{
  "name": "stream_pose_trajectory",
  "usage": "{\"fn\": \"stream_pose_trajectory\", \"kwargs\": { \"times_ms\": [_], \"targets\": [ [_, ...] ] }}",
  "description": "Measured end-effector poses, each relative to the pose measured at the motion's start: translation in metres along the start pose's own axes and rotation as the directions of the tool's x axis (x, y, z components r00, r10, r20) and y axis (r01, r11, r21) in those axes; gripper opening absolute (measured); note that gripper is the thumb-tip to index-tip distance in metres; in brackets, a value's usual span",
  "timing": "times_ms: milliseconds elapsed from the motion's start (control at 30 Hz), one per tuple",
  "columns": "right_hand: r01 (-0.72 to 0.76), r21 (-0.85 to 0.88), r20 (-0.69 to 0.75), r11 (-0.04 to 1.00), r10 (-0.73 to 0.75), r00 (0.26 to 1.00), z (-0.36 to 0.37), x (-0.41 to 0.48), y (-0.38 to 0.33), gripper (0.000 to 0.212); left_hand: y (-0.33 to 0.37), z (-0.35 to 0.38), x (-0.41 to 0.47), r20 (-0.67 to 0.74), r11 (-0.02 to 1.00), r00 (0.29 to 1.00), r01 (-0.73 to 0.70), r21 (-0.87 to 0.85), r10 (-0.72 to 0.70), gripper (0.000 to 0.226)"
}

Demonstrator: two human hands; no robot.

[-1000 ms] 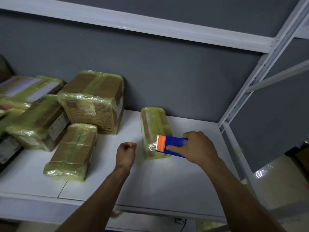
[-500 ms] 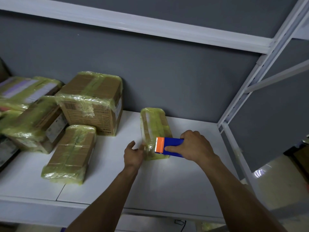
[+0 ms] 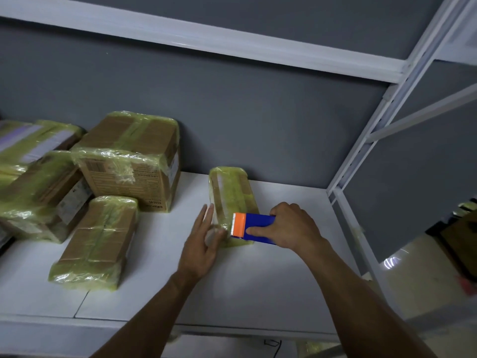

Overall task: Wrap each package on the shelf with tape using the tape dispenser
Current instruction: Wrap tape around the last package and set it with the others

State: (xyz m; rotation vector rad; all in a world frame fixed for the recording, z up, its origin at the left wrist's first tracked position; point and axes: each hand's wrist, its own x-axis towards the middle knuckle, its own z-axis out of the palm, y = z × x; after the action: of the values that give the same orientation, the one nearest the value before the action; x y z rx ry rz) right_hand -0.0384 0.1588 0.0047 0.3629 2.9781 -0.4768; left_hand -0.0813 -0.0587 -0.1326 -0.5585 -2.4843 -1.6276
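The left hand (image 3: 204,244), a fist clear of the parcel a second ago, has opened and reached in. Its fingers are straight and flat against the left side of the small package (image 3: 232,189). The right hand (image 3: 291,226) grips the blue tape dispenser (image 3: 254,226), with the orange toothed head resting on the package's near end.

The package stands on the white shelf (image 3: 258,280), near the back wall. The step in hand seems to be laying tape over this end. Next, the left hand likely has to hold the package steady while the dispenser pulls round or tears off.

Further left, the large box (image 3: 134,161) carries a barcode and printed lines, too small to read. The taped box (image 3: 49,192) beside it has a white label, also illegible.
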Motion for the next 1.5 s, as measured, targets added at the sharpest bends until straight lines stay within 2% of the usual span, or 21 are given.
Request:
{"fn": "stream_pose_trajectory", "kwargs": {
  "times_ms": [67, 133, 200, 300, 433, 533, 600, 700, 800, 867, 967, 1100, 1167, 1267, 1333, 1433, 1500],
  "targets": [
    [0.001, -0.002, -0.011, 1.0, -0.001, 1.0, -0.003, 0.0, 0.002, 0.074, -0.007, -0.009, 0.013, 0.052, 0.962, 0.979, -0.205, 0.179, 0.199, 0.051],
    [0.006, -0.002, -0.002, 1.0, -0.006, 1.0, -0.004, 0.0, 0.003, 0.073, -0.01, -0.017, 0.022, 0.124, 0.923, 0.957, -0.285, 0.257, 0.261, 0.057],
    [0.007, 0.021, 0.008, 1.0, -0.007, 1.0, -0.002, -0.001, 0.004, 0.072, -0.011, -0.025, 0.027, 0.158, 0.926, 0.958, -0.273, 0.259, 0.239, 0.06],
    [0.006, 0.082, 0.02, 0.997, -0.007, 1.0, 0.0, -0.004, 0.007, 0.067, -0.01, -0.033, 0.026, 0.173, 0.91, 0.949, -0.303, 0.283, 0.262, 0.053],
    [-0.004, 0.023, 0.028, 1.0, 0.003, 1.0, -0.014, -0.009, 0.024, 0.065, -0.016, -0.058, 0.028, 0.122, 0.93, 0.973, -0.225, 0.29, 0.197, 0.046],
    [-0.006, -0.015, 0.0, 1.0, 0.006, 1.0, -0.019, -0.007, 0.034, 0.067, -0.015, -0.063, 0.032, 0.166, 0.936, 0.966, -0.238, 0.26, 0.2, 0.033],
    [-0.014, -0.021, 0.004, 1.0, 0.015, 1.0, -0.015, -0.005, 0.033, 0.07, -0.008, -0.057, 0.032, 0.205, 0.915, 0.96, -0.248, 0.318, 0.189, 0.043],
    [-0.022, -0.024, -0.01, 0.999, 0.021, 1.0, -0.01, -0.002, 0.031, 0.069, 0.007, -0.048, 0.03, 0.16, 0.819, 0.969, -0.247, 0.518, 0.19, 0.066],
    [-0.027, -0.048, -0.021, 0.999, 0.026, 0.999, -0.012, -0.001, 0.034, 0.066, 0.025, -0.036, 0.025, 0.184, 0.771, 0.957, -0.291, 0.567, 0.226, 0.083],
    [-0.03, -0.049, -0.018, 0.998, 0.029, 0.999, -0.011, 0.0, 0.036, 0.067, 0.025, -0.027, 0.025, 0.218, 0.755, 0.937, -0.349, 0.556, 0.272, 0.073],
    [-0.033, -0.017, -0.013, 0.999, 0.032, 0.999, -0.008, 0.001, 0.036, 0.067, 0.019, -0.016, 0.029, 0.231, 0.784, 0.948, -0.313, 0.536, 0.22, 0.052],
    [-0.037, 0.093, -0.025, 0.995, 0.04, 0.999, -0.008, -0.001, 0.037, 0.064, 0.017, -0.024, 0.041, 0.211, 0.771, 0.942, -0.336, 0.541, 0.262, 0.032],
    [-0.026, 0.124, -0.02, 0.992, 0.029, 0.999, -0.008, -0.003, 0.039, 0.061, 0.013, -0.035, 0.044, 0.214, 0.78, 0.932, -0.362, 0.511, 0.293, 0.029],
    [-0.032, 0.096, -0.003, 0.995, 0.033, 0.999, -0.012, -0.005, 0.049, 0.059, 0.002, -0.053, 0.045, 0.213, 0.831, 0.941, -0.334, 0.445, 0.264, 0.04],
    [-0.035, 0.067, 0.003, 0.997, 0.035, 0.999, -0.014, -0.003, 0.054, 0.059, 0.001, -0.056, 0.047, 0.244, 0.823, 0.938, -0.334, 0.46, 0.245, 0.029],
    [-0.049, 0.016, 0.001, 0.999, 0.049, 0.999, -0.006, -0.002, 0.051, 0.06, 0.011, -0.049, 0.042, 0.341, 0.744, 0.93, -0.322, 0.585, 0.134, 0.066],
    [-0.063, -0.025, -0.001, 0.998, 0.063, 0.998, 0.001, 0.001, 0.047, 0.061, 0.013, -0.046, 0.036, 0.345, 0.719, 0.93, -0.325, 0.615, 0.126, 0.067]
  ]
}}
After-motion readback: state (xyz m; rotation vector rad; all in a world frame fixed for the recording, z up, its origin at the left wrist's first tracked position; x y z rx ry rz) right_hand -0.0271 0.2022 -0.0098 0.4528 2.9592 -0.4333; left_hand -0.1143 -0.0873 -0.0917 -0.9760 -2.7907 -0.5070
